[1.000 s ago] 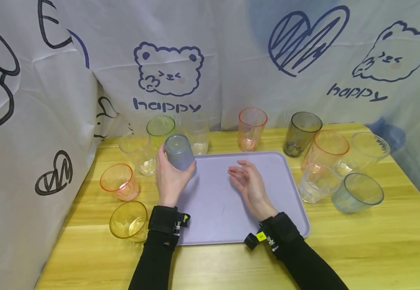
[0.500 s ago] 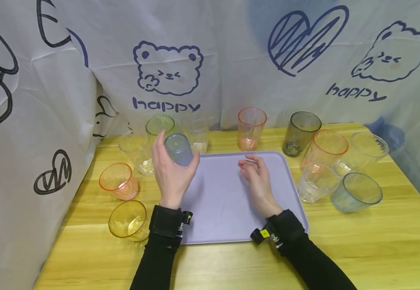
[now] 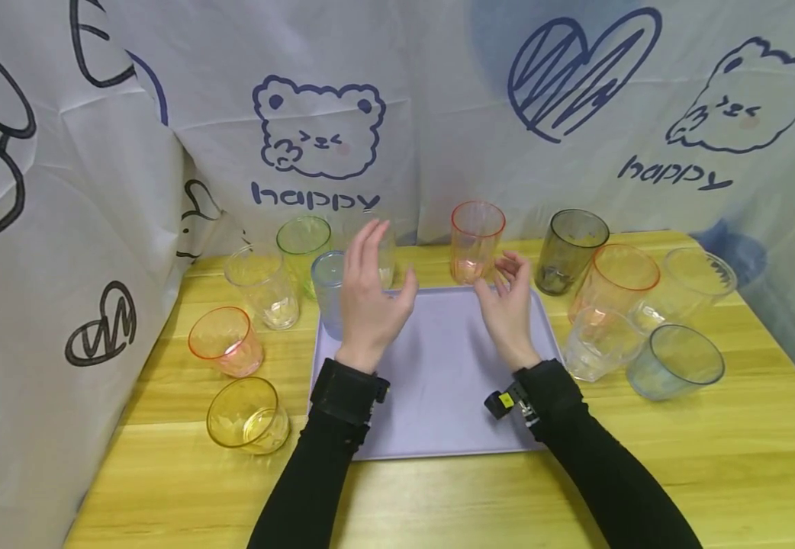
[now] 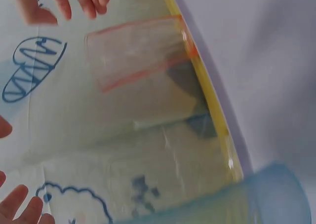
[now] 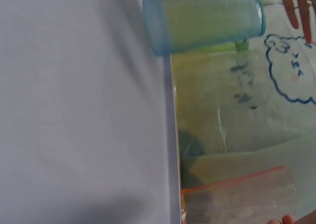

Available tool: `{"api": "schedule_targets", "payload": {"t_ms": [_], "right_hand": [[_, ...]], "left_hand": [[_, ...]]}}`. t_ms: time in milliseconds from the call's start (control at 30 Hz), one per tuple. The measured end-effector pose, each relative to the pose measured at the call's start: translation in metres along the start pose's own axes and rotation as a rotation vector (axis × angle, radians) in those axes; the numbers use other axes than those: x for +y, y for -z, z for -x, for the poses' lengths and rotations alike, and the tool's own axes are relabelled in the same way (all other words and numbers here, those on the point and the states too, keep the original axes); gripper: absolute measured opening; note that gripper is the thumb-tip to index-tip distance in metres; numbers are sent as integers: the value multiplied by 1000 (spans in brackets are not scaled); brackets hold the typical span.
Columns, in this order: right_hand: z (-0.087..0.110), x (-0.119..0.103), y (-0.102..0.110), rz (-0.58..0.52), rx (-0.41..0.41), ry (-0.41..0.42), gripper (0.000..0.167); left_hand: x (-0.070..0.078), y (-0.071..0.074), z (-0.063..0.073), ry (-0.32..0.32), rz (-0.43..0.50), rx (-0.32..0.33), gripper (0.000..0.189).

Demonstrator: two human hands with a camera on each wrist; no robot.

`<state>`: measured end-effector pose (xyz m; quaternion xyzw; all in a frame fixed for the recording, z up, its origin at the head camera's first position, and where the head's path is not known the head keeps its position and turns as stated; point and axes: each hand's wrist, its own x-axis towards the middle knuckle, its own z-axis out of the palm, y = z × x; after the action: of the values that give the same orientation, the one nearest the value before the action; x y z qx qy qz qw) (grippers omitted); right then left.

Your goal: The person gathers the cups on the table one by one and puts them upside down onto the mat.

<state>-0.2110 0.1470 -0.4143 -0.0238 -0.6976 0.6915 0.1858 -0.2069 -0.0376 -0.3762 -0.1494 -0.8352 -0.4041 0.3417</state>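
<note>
A blue glass (image 3: 329, 297) stands upside down in the far left corner of the pale purple tray (image 3: 439, 396). Just right of it, my left hand (image 3: 373, 309) is raised, fingers extended, thumb apart, holding nothing. My right hand (image 3: 513, 316) hovers over the tray's right part, fingers loosely bent and holding nothing. Beyond the tray's back edge is a tall pink glass (image 3: 477, 244), a little beyond my right fingertips. In the right wrist view, the blue glass (image 5: 207, 21) and the pink glass (image 5: 247, 199) both show. A clear glass (image 3: 387, 259) is partly hidden behind my left hand.
Left of the tray stand an amber glass (image 3: 246, 419), a short pink glass (image 3: 227, 343), a clear one (image 3: 260, 286) and a green one (image 3: 301, 236). Several more crowd the right side, including a grey glass (image 3: 569, 252) and a blue-grey one (image 3: 675, 362). A printed cloth (image 3: 439, 114) hangs behind.
My left hand has let go of the blue glass, leaving it upside down on the tray, and moved right. My right hand has moved forward and right, toward the pink glass.
</note>
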Motion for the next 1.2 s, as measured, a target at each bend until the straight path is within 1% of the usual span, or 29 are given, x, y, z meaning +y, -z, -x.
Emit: {"api": "schedule_targets", "payload": {"t_ms": [100, 167, 333, 467, 600, 700, 867, 1067, 1200], "right_hand": [[-11, 2, -1, 46, 13, 19, 63], [-17, 3, -2, 81, 15, 20, 70], [-35, 9, -9, 192, 27, -5, 84], [-49, 13, -13, 253, 33, -46, 93], [-63, 13, -16, 271, 25, -110, 101], [-71, 12, -17, 266, 20, -144, 107], [-80, 13, -18, 247, 9, -154, 112], [-84, 17, -23, 213, 12, -169, 109], [-86, 20, -27, 204, 5, -183, 103]], "left_hand": [[3, -11, -4, 24, 8, -61, 58], [3, -19, -5, 44, -4, -107, 59], [-2, -35, -5, 92, -59, -222, 59], [-8, -45, -3, 108, -109, -277, 60], [-13, -51, -1, 108, -138, -299, 62], [-15, -53, 1, 109, -149, -312, 63], [-16, -56, 2, 123, -160, -335, 63], [-17, -58, 4, 133, -173, -358, 63], [-18, -58, 5, 138, -171, -365, 63]]}}
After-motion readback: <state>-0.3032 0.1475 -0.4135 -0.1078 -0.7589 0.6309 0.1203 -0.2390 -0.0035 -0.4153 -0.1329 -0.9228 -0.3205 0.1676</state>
